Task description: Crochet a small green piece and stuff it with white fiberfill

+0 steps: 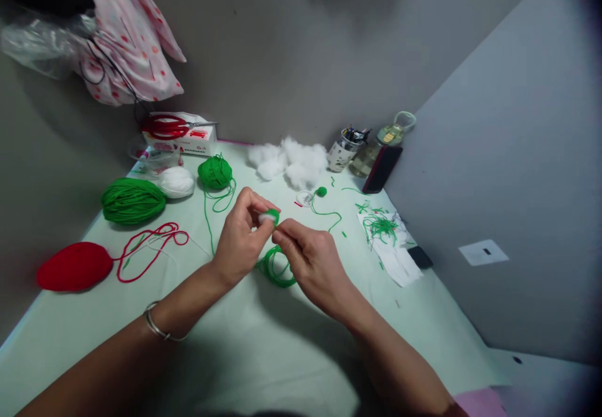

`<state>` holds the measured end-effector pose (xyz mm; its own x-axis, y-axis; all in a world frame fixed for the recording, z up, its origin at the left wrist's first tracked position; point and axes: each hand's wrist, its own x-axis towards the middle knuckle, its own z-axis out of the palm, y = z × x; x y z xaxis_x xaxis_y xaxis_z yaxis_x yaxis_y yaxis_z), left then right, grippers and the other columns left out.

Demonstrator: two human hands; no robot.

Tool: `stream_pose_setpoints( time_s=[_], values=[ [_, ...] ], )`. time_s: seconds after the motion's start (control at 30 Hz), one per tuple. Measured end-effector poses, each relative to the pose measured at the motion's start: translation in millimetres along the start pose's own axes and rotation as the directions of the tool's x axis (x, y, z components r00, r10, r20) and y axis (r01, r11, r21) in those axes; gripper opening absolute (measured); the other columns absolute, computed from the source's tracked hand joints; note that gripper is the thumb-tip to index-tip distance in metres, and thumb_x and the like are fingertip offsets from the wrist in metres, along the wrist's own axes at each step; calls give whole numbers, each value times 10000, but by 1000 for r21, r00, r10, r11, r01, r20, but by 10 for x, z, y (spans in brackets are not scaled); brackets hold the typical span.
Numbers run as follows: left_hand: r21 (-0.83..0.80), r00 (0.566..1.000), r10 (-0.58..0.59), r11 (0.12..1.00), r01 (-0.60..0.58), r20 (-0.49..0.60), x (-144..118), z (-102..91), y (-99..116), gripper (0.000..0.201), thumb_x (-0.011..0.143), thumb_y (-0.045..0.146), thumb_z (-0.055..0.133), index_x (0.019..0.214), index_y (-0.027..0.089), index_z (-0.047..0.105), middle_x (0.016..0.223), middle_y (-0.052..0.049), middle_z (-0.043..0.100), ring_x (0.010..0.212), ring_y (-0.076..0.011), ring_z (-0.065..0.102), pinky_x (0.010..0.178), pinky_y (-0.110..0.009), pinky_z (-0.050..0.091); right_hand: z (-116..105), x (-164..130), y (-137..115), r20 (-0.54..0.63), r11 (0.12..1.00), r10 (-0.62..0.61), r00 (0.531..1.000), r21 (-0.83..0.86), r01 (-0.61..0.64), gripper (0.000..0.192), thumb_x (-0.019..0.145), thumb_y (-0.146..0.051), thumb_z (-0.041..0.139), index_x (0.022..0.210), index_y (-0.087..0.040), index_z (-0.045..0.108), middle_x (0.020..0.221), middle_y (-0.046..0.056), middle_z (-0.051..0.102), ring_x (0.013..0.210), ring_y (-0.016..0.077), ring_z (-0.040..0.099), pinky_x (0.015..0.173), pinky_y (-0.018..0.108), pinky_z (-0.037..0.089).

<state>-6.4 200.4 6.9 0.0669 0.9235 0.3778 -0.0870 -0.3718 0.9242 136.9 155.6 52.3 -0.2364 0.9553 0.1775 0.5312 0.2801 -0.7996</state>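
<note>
In the head view, over the pale green table, the left hand pinches a small green piece with white stuffing between closed fingertips, while the right hand, fingers curled, touches it just above a loop of green yarn

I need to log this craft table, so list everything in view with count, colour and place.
small stuffed piece: 1, green with white filling, pinched between both hands
yarn loops: 1 bundle, green, under the hands
yarn ball: 1, green, table centre-back
yarn skein: 1, green, left
white yarn: 1, white, beside the skein
red yarn: 1, red, near left edge
stuffing: 1 heap, white, back by the wall
scissors: 1, red handles, on a box, back left
yarn scraps: several, green, on white paper, right
pen cup: 1, white, back right
left hand: holds the piece
right hand: pinches the piece
</note>
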Motion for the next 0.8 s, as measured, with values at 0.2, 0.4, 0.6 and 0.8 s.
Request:
stream_pose_setpoints(
  time_s=[0.2, 0.4, 0.6, 0.8],
  values=[
    [47, 993, 102, 993, -105, 61, -25, -22, 59, 227, 871, 106, 663, 952, 236, 496, 1022, -37, 620, 915, -181, 624, 754, -343, 526, -58, 133, 70, 23, 942, 137, 990, 306, -137, 461, 951, -529, 615, 636, -202, 531, 580, -70, 334, 563, 97, 285, 529, 271, 241],
    [-47, 954, -90, 993, 108, 286, 44, -147, 330, 203, 916, 173, 704, 1017, 231, 538, 1098, -21, 632, 928, -151, 650, 834, -345, 543, -168, 152, 92, -11, 909, 198, 980, 375, -180, 490, 879, -547, 710, 594, -206, 503, 547, -77, 322, 534, 87, 251, 506, 278, 184],
    [-155, 944, -197, 957, 244, 266, 65, -147, 384, 224, 895, 219, 755, 938, 218, 536, 906, 24, 645, 773, -114, 604, 719, -285, 515, -236, 111, 80, -5, 964, 142, 990, 227, -137, 463, 947, -460, 666, 613, -205, 470, 583, -73, 322, 560, 89, 264, 518, 277, 203],
    [-112, 966, -199, 969, 218, 164, 40, -74, 224, 208, 850, 166, 707, 902, 221, 514, 914, 11, 632, 754, -130, 583, 668, -297, 476, -210, 15, -32, 55, 999, 50, 997, -8, -50, 296, 1035, -307, 503, 757, -214, 541, 644, -58, 449, 608, 102, 390, 610, 263, 310]
  ],
)
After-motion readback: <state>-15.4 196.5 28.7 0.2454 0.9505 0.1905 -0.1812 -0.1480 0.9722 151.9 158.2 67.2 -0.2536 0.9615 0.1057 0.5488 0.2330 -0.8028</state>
